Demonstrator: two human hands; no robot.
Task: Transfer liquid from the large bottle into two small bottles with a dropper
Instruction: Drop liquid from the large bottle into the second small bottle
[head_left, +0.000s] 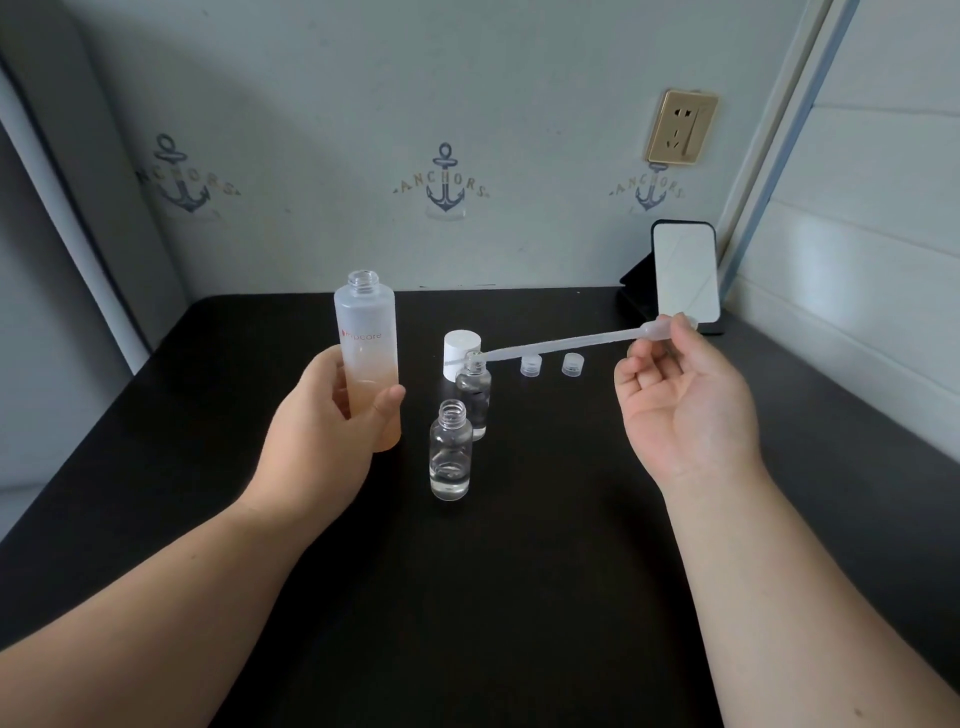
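My left hand (332, 431) grips the large frosted bottle (368, 332), uncapped and upright, its lower part tinted peach. My right hand (675, 405) pinches the bulb of a clear plastic dropper (566, 345) that lies almost level, its tip at the mouth of the far small glass bottle (474, 389). The near small glass bottle (451, 452) stands open in front of it with a little clear liquid at its bottom.
A white cap (461, 353) stands behind the small bottles. Two small clear caps (531, 365) (571, 364) lie to the right on the black table (519, 597). A phone on a stand (685, 275) leans at the back right corner by the wall.
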